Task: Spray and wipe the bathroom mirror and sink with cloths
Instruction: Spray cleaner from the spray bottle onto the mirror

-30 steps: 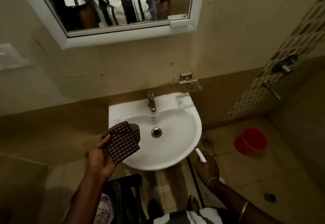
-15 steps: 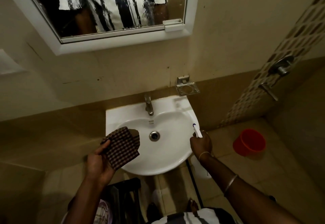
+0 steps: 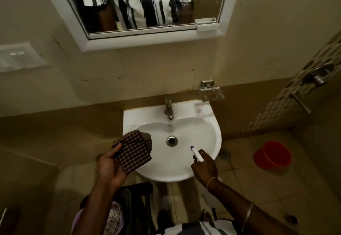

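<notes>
Sink (image 3: 177, 172) middle: we see bare room around the drain (image 3: 171, 141).
Sink back: the tap (image 3: 168, 110) juts forward.
Sink left rim: our cloth (image 3: 133, 149) overhangs it.
Sink front right: our spray bottle (image 3: 197, 155) pokes in.

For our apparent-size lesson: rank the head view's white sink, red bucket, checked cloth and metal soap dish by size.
White ceramic sink
Brown checked cloth, red plastic bucket: look alike
Metal soap dish

Sink (image 3: 203, 129) glossy white ceramic; tap (image 3: 168, 110) brushed metal; cloth (image 3: 133, 150) woven checked; bucket (image 3: 272, 158) plastic.
</notes>
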`<action>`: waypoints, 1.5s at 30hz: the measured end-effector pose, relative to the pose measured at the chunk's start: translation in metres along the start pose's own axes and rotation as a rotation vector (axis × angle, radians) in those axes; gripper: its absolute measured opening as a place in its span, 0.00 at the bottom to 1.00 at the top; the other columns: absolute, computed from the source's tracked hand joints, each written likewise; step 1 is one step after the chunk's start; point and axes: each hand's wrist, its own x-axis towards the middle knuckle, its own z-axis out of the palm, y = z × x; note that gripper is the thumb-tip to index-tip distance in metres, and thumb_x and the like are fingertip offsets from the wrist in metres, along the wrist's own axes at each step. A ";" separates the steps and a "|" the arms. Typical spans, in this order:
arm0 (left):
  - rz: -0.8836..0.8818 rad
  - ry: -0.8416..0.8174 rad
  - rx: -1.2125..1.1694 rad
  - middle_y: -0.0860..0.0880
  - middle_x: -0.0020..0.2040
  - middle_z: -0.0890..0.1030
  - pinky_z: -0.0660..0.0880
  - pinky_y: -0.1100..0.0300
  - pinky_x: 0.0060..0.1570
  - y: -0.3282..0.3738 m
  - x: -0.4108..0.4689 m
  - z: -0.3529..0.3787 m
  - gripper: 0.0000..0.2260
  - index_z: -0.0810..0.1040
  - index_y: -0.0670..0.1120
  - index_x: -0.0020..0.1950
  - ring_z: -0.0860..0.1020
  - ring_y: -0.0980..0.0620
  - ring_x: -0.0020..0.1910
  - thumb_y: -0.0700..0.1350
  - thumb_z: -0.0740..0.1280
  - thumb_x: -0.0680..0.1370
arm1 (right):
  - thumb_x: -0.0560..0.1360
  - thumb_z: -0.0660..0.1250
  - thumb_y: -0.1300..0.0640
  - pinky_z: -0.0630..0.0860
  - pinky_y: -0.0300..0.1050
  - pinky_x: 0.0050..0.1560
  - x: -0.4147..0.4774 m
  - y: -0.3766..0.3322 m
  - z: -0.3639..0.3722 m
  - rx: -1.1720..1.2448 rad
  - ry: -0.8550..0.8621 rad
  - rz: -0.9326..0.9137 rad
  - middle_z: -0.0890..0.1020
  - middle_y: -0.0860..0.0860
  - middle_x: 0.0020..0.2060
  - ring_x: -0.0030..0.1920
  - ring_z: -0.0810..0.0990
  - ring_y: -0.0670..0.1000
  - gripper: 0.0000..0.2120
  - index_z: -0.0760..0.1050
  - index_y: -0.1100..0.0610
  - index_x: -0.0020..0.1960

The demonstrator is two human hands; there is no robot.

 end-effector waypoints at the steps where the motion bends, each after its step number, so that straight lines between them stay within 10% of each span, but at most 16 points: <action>1: 0.005 0.010 -0.003 0.43 0.53 0.87 0.84 0.43 0.50 0.001 0.001 -0.002 0.22 0.89 0.46 0.45 0.87 0.44 0.50 0.44 0.56 0.85 | 0.69 0.67 0.66 0.70 0.43 0.43 -0.005 0.002 0.003 -0.035 -0.029 -0.025 0.80 0.47 0.40 0.42 0.78 0.52 0.12 0.74 0.48 0.41; 14: 0.003 0.080 -0.009 0.43 0.57 0.86 0.82 0.42 0.52 0.006 0.007 -0.013 0.18 0.89 0.46 0.49 0.87 0.43 0.51 0.44 0.59 0.84 | 0.65 0.65 0.62 0.68 0.41 0.37 -0.020 0.019 0.000 -0.109 -0.045 -0.085 0.79 0.47 0.43 0.43 0.78 0.51 0.14 0.73 0.45 0.45; 23: -0.060 0.057 -0.005 0.38 0.66 0.81 0.64 0.33 0.74 0.004 0.010 -0.013 0.16 0.88 0.44 0.54 0.77 0.37 0.68 0.45 0.60 0.83 | 0.66 0.67 0.68 0.74 0.47 0.43 -0.007 0.009 -0.027 0.077 0.229 -0.001 0.79 0.46 0.39 0.40 0.77 0.48 0.13 0.76 0.50 0.41; 39: -0.067 0.042 0.026 0.39 0.56 0.86 0.78 0.35 0.61 -0.009 0.005 0.007 0.20 0.89 0.46 0.46 0.85 0.38 0.54 0.43 0.58 0.84 | 0.66 0.64 0.71 0.78 0.47 0.48 0.009 -0.027 -0.030 0.352 0.141 -0.102 0.83 0.44 0.42 0.46 0.82 0.51 0.22 0.80 0.46 0.49; 45: -0.097 0.074 0.036 0.35 0.63 0.82 0.73 0.33 0.65 -0.014 0.011 0.023 0.16 0.79 0.39 0.66 0.82 0.34 0.60 0.44 0.59 0.83 | 0.70 0.66 0.75 0.75 0.40 0.47 0.040 -0.068 -0.044 0.410 0.206 -0.211 0.82 0.46 0.44 0.47 0.81 0.50 0.21 0.80 0.52 0.52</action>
